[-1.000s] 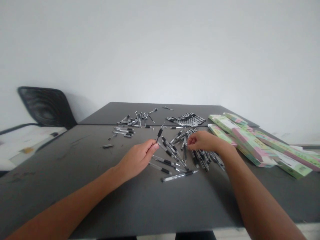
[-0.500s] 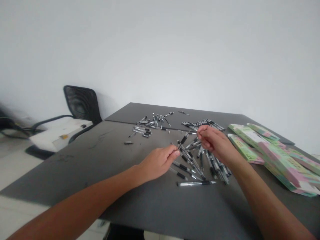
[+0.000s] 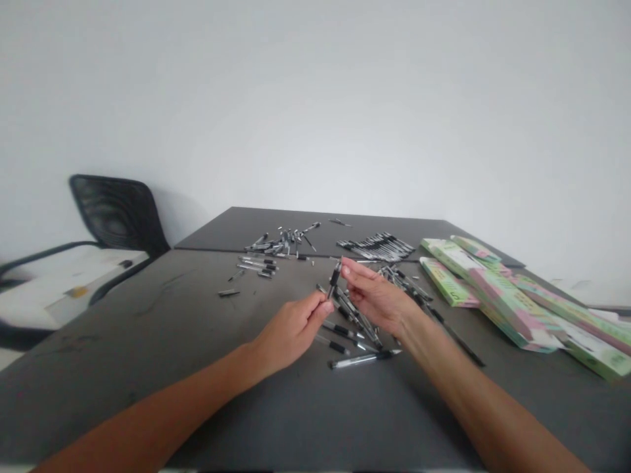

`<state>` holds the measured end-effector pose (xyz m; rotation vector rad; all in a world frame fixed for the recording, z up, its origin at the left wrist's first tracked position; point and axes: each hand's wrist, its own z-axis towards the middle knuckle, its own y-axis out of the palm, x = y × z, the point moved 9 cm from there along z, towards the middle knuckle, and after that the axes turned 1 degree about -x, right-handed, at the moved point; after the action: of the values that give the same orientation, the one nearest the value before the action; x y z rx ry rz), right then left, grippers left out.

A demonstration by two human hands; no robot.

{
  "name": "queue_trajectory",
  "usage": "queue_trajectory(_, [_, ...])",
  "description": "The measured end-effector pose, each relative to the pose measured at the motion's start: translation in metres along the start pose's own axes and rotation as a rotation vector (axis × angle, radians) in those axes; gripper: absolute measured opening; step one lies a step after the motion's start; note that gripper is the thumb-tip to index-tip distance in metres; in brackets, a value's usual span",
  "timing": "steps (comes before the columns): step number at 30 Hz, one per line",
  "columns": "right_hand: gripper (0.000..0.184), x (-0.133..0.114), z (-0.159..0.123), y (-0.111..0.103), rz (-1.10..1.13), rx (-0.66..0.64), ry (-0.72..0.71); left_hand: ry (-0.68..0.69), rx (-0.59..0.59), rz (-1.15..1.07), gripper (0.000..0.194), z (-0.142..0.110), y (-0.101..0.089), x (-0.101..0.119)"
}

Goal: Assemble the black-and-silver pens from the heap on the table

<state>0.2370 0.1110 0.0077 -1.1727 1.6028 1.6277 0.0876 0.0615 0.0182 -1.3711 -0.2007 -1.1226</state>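
Observation:
My left hand point(image 3: 296, 328) is closed around the lower end of a clear pen point(image 3: 334, 274) with a black grip, tilted with its other end up. At that upper end, the thumb and fingertips of my right hand point(image 3: 377, 295) pinch the pen; whether a small part is also between them, I cannot tell. Below both hands lies a loose pile of similar pens point(image 3: 357, 318), partly hidden by my right hand and forearm. A single pen point(image 3: 365, 359) lies in front of the pile.
Behind the pile is a neat row of pens point(image 3: 379, 246). Pens and small pen parts point(image 3: 286, 242) lie scattered at the back left, with several pens point(image 3: 259, 265) closer. Green and pink boxes point(image 3: 497, 289) are stacked on the right. A black mesh chair point(image 3: 118, 213) stands left of the dark table point(image 3: 197, 315).
My right hand lifted from the pen pile and came left to the upper end of the pen in my left hand. The left hand keeps its hold. The view swung right, then partly back.

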Motion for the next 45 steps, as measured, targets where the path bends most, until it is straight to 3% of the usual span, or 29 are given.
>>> queue_trajectory(8, [0.046, -0.001, -0.002, 0.008, 0.184, -0.090, 0.047, -0.008, 0.012, -0.021, 0.037, -0.003, -0.001, 0.004])
queue_trajectory(19, [0.042, -0.010, -0.005, 0.010, 0.251, -0.113, 0.061, 0.002, -0.028, 0.010, 0.036, -0.005, 0.008, 0.003])
queue_trajectory(28, [0.036, -0.028, -0.017, 0.014, 0.276, -0.056, 0.002, -0.005, -0.085, -0.024, 0.035, -0.009, 0.017, 0.007])
queue_trajectory(45, [0.045, -0.043, -0.031, 0.022, -0.009, -0.027, -0.158, -0.018, -0.096, -0.076, 0.033, -0.012, 0.014, 0.014])
